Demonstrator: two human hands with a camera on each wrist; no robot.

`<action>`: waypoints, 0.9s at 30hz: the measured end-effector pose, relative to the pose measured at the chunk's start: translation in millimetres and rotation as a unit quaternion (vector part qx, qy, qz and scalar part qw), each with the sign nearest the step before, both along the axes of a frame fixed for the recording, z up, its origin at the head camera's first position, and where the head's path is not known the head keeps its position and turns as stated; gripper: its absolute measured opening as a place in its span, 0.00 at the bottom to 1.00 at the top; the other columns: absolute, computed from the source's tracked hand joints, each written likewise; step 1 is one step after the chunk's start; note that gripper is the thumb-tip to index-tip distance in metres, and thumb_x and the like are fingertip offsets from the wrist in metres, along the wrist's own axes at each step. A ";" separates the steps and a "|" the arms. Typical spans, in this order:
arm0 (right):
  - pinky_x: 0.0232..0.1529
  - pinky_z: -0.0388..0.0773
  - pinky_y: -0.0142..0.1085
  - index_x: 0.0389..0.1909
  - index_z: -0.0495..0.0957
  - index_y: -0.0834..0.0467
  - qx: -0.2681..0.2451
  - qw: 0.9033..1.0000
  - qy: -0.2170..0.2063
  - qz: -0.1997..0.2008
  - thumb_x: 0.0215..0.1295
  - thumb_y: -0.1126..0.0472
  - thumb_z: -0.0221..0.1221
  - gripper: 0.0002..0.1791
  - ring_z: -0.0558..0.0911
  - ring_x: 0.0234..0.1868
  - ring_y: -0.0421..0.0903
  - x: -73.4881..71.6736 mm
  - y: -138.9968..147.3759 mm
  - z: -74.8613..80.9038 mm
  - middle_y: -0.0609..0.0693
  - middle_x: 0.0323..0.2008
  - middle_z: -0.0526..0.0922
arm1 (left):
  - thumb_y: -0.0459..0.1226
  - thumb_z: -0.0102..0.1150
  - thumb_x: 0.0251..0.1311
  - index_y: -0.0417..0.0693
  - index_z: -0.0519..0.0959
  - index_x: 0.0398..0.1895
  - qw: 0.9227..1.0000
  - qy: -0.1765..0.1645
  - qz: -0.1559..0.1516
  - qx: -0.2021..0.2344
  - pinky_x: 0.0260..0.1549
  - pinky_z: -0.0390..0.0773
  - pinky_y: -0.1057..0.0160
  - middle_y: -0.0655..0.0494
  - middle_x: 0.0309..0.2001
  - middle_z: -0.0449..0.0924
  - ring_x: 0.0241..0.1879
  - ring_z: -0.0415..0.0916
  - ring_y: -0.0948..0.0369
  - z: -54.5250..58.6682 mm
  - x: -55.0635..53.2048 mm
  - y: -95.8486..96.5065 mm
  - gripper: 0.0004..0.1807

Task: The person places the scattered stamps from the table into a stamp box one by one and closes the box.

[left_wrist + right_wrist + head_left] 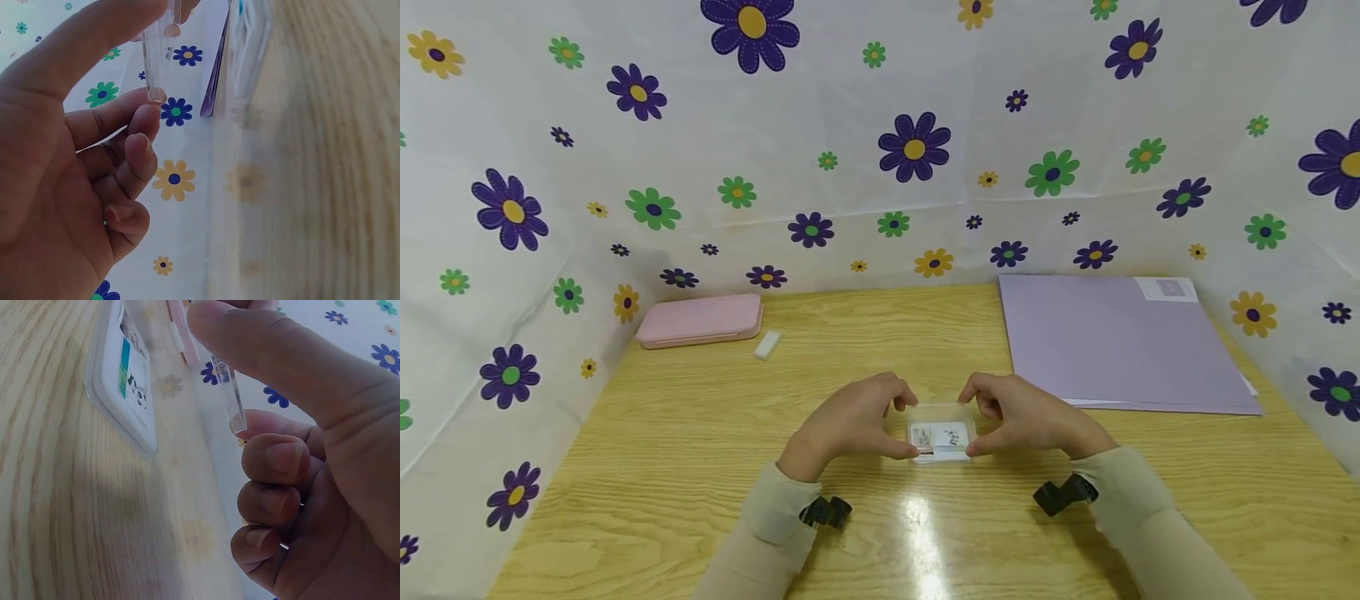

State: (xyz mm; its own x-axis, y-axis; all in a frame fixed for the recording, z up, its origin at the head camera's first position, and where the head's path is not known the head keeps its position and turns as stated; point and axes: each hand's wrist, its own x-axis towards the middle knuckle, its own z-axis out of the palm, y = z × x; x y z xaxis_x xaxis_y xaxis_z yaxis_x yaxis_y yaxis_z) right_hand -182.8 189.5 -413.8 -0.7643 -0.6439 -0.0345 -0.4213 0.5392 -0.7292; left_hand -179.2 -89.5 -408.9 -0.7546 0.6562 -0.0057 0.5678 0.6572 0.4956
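Note:
Just above the table, a clear plastic lid (940, 411) is held between both hands, apart from what lies below it. My left hand (861, 417) pinches its left edge between thumb and forefinger, the other fingers loosely bent. On the opposite edge, my right hand (1026, 417) grips the same way, its remaining fingers curled; the lid (232, 400) appears edge-on in the right wrist view. Beneath it on the table lies a small flat white case (951, 437) in a clear tray. The right wrist view shows printed pictures and a teal strip on the case (119, 381).
A pink pencil case (700, 320) stands at the back left, with a white eraser (767, 344) beside it. Large purple folders (1112, 342) lie at the back right of the wooden table (685, 492). A flowered cloth (835, 100) hangs behind.

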 end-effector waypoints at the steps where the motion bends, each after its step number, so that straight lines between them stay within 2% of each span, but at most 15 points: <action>1: 0.26 0.62 0.33 0.48 0.75 0.57 0.004 1.000 0.000 0.000 0.46 0.50 0.78 0.31 0.63 0.23 0.39 0.0 -0.5 -0.7 0.44 0.23 0.63 | 0.54 0.77 0.46 0.50 0.79 0.53 1.000 0.000 0.000 -0.003 0.33 0.73 0.66 0.64 0.43 0.74 0.31 0.69 0.65 -0.5 0.1 0.1 0.33; 6: 0.27 0.63 0.33 0.48 0.75 0.56 0.017 1.000 -0.002 0.001 0.46 0.50 0.78 0.31 0.63 0.23 0.39 0.2 -3.1 -3.2 0.43 0.23 0.62 | 0.53 0.77 0.46 0.50 0.79 0.53 1.000 0.000 0.000 -0.013 0.34 0.74 0.65 0.62 0.44 0.75 0.33 0.70 0.65 -3.0 0.7 1.2 0.32; 13: 0.26 0.64 0.33 0.48 0.75 0.56 0.026 1.000 -0.002 0.009 0.47 0.50 0.78 0.30 0.63 0.22 0.38 0.2 -4.6 -5.3 0.43 0.22 0.64 | 0.53 0.78 0.44 0.51 0.79 0.52 1.000 -0.003 0.002 -0.028 0.41 0.75 0.64 0.63 0.44 0.75 0.41 0.74 0.64 -8.2 -0.5 3.4 0.32; 20: 0.25 0.65 0.32 0.47 0.75 0.56 0.035 0.999 -0.003 0.021 0.48 0.51 0.77 0.29 0.65 0.21 0.37 -0.1 -5.3 -8.3 0.42 0.20 0.67 | 0.54 0.77 0.44 0.52 0.79 0.51 0.998 0.001 0.005 -0.055 0.41 0.75 0.63 0.63 0.43 0.74 0.40 0.72 0.66 -9.4 1.5 6.5 0.31; 27: 0.26 0.65 0.32 0.45 0.75 0.54 0.047 0.999 -0.007 0.020 0.47 0.50 0.77 0.28 0.65 0.21 0.37 -0.5 -5.9 -11.6 0.41 0.21 0.67 | 0.54 0.78 0.44 0.52 0.79 0.50 0.998 -0.003 0.005 -0.062 0.43 0.75 0.64 0.63 0.43 0.74 0.40 0.72 0.67 -11.8 1.3 8.3 0.31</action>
